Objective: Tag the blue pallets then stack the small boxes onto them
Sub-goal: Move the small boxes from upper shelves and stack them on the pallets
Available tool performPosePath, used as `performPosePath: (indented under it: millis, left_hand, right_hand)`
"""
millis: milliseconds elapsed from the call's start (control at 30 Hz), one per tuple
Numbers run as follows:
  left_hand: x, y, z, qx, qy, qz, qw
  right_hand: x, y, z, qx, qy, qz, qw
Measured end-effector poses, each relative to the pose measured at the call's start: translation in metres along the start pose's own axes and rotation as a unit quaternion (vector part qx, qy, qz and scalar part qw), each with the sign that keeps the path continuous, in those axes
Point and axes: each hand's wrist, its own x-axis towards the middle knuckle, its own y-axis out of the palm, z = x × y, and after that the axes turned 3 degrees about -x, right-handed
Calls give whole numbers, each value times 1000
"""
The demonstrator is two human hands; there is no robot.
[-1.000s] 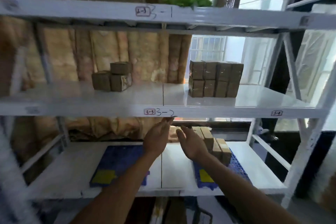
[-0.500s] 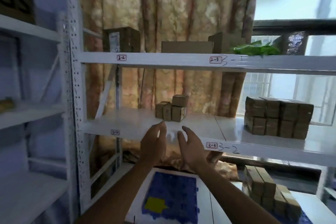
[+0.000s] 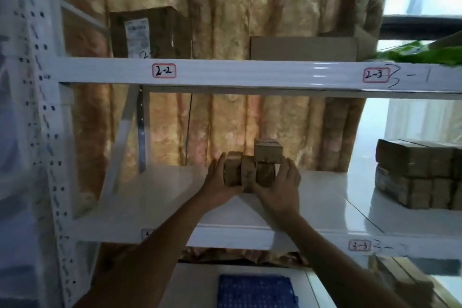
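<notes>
A small cluster of brown cardboard boxes (image 3: 250,172) sits on the middle white shelf (image 3: 155,205), three side by side and one (image 3: 268,154) on top at the right. My left hand (image 3: 216,182) grips the cluster's left side and my right hand (image 3: 281,187) grips its right side, so both clasp it between them. A blue pallet (image 3: 255,291) lies on the shelf below, at the bottom edge of the view. A bigger stack of small boxes (image 3: 420,172) stands on the same middle shelf at the far right.
The upper shelf beam (image 3: 250,75) carries labels 2-2 and 2-3, with larger cartons (image 3: 150,32) above it. A perforated white upright (image 3: 45,132) stands at the left. A patterned curtain hangs behind. More boxes (image 3: 400,280) lie at the lower right.
Both hands have reached up and forward from below the shelf edge and closed on the sides of the small box cluster. The view has moved closer and left.
</notes>
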Motion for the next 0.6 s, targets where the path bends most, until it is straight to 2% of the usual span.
performPosePath:
  millis: [100,200,267,400,500,600]
  left_hand:
    - [22,5,29,92,5,20,996]
    - [39,11,41,26,59,36,997]
    - [47,16,45,-21,52,25,998]
    - [46,18,46,35,22,-41,998]
    - [39,17,44,38,47,-82,995]
    - [35,14,46,-22,20,-99,995]
  right_hand:
    - [6,15,1,-139,-119,-55,982]
    - [13,25,-1,-215,-175,-32,960]
    - [17,28,-7,-242,-190,-25,951]
    - [20,27,-12,-280,-196,-5,940]
    - [17,29,-11,-258,-187,6,948]
    - [14,29,-8,-213,-171,35,961]
